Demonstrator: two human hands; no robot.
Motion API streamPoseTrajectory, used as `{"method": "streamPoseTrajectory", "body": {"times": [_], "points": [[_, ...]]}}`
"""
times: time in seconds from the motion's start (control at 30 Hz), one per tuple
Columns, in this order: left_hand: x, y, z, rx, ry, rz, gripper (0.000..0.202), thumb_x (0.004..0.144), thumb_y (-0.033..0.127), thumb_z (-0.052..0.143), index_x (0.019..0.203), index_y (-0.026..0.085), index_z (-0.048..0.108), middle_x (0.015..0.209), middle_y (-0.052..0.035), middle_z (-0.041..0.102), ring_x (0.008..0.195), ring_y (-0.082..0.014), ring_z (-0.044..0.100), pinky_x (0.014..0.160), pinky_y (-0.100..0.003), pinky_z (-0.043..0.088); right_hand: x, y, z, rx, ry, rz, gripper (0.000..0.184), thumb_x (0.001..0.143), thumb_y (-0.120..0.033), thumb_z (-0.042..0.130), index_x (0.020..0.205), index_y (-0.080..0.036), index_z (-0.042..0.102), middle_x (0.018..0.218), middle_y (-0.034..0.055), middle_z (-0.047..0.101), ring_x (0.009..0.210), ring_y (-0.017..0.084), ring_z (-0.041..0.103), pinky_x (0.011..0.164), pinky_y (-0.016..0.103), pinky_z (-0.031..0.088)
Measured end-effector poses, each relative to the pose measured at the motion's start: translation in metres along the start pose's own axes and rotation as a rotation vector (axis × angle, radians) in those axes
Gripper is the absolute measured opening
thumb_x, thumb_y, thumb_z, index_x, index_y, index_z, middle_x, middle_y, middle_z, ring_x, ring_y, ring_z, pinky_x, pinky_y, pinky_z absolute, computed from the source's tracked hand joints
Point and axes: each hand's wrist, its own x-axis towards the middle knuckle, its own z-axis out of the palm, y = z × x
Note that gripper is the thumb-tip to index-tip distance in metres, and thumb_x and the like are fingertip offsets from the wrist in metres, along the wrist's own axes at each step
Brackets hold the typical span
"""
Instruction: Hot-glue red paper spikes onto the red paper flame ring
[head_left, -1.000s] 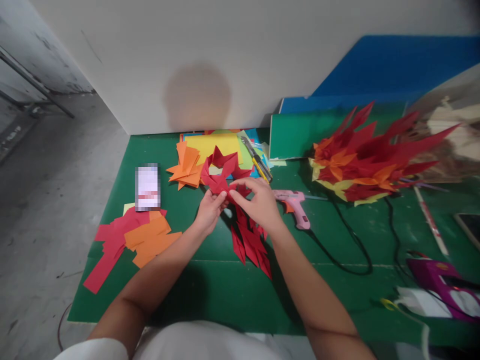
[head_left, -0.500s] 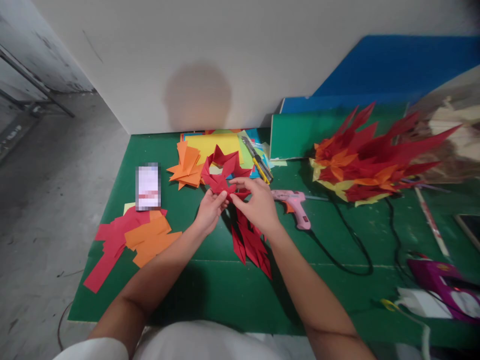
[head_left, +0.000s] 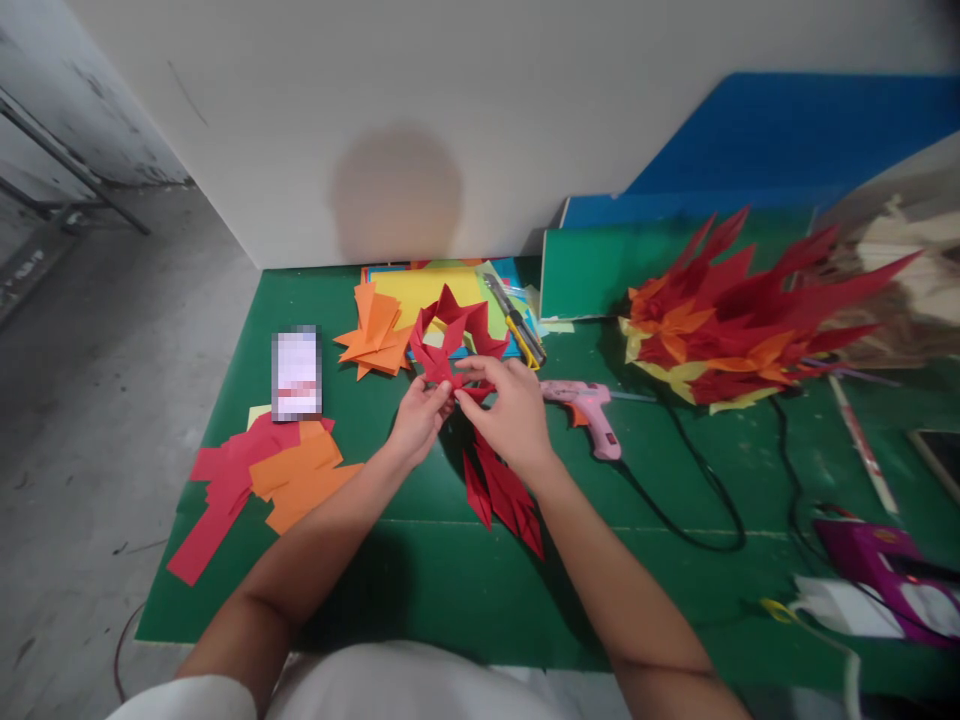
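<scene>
Above the green table, a ring of folded red paper (head_left: 448, 338) is held up between my two hands. My left hand (head_left: 421, 418) pinches its near edge between thumb and fingers. Close beside it, my right hand (head_left: 512, 410) is closed on the same near edge, thumb and index finger almost touching my left fingertips. The exact spot they pinch is partly covered by the fingers. Below my right hand lie several folded red paper pieces (head_left: 501, 490). A pink glue gun (head_left: 596, 412) rests just right of my right hand.
Orange folded pieces (head_left: 375, 335), yellow paper (head_left: 409, 292) and a utility knife (head_left: 517, 325) lie behind. At left are a phone (head_left: 296, 375), red strips (head_left: 225, 475) and orange strips (head_left: 304, 475). A flame-like paper model (head_left: 739, 320) and a black cord (head_left: 697, 540) are at right.
The red paper ring has tilted and shifted slightly to the right in my hands. Both hands keep their pinch, with only small finger movements.
</scene>
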Motion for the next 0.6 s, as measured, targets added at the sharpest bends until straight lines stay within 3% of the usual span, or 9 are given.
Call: {"method": "streamPoseTrajectory", "body": {"times": [0.13,0.27,0.47,0.6], "points": [[0.001,0.005,0.003,-0.012,0.036,0.024,0.038,0.065,0.021,0.081,0.091,0.016,0.054,0.078,0.003,0.065,0.065,-0.0053,0.059,0.066,-0.019,0.044,0.0,0.0,-0.001,-0.018,-0.035,-0.033,0.039,0.077,-0.019,0.063,0.116,-0.024,0.062,0.093,0.0033,0.074,0.087,0.026,0.058,0.081,0.042,0.043],[0.002,0.009,0.005,-0.003,0.054,0.048,0.03,0.066,0.018,0.079,0.086,0.014,0.057,0.078,0.0022,0.065,0.066,-0.0051,0.06,0.065,-0.018,0.044,-0.001,0.003,0.002,0.012,-0.054,-0.061,0.047,0.078,-0.011,0.057,0.124,-0.025,0.058,0.101,0.0037,0.073,0.091,0.026,0.059,0.082,0.042,0.046],[0.004,0.004,0.0,0.142,0.051,0.095,0.026,0.069,0.023,0.077,0.084,0.015,0.059,0.076,0.0028,0.063,0.066,-0.0054,0.058,0.067,-0.02,0.044,-0.002,0.006,0.004,0.082,0.013,-0.003,0.046,0.081,-0.012,0.053,0.124,-0.026,0.058,0.101,0.004,0.072,0.092,0.024,0.062,0.082,0.041,0.049],[0.003,-0.001,-0.004,0.213,0.113,0.185,0.038,0.068,0.024,0.078,0.097,0.017,0.054,0.071,0.0063,0.057,0.063,-0.0061,0.06,0.064,-0.02,0.044,0.001,0.011,0.002,0.082,0.046,0.002,0.046,0.081,-0.012,0.054,0.125,-0.025,0.058,0.1,0.0043,0.072,0.093,0.024,0.063,0.082,0.04,0.05]]}}
